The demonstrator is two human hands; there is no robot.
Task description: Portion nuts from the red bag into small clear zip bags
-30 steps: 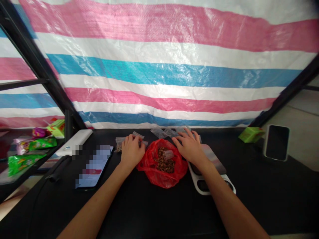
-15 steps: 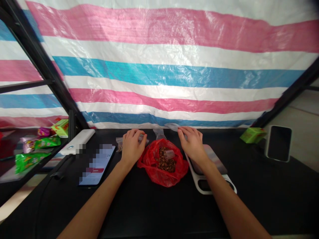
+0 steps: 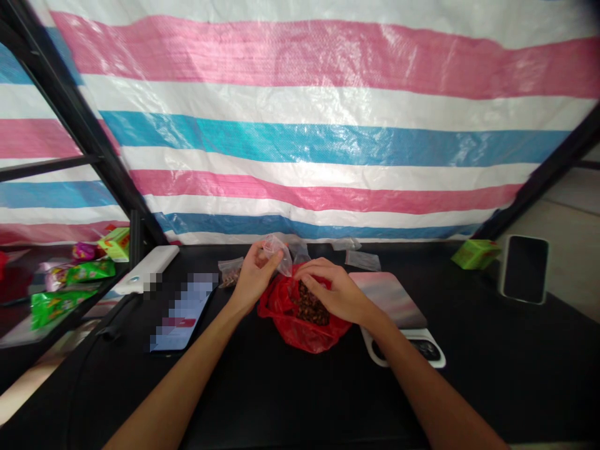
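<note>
1. The left hand grasps 1 small, clear, thin plastic bag between thumb and fingers, above the far left edge of a round, crumpled red plastic bag.

2. The right hand extends over the right side of the red bag, palm down. Its thumb and fingers are drawn together; whether they grasp anything cannot be determined.

3. Governing relation: the visible part of the clear bag slopes from the left fingers down and rightward, toward the right fingertips. The left hand holds it; the right fingertips are just beside its lower end. Contact there cannot be confirmed.

4. The mouth of the red bag faces upward. Loose, small brown pieces lie inside, directly beneath the right hand, which is the nearer of the 2 hands.

5. A white-framed kitchen scale with a silver plate sits to the right. A clear zip bag containing brown contents lies beside the left hand.
</note>
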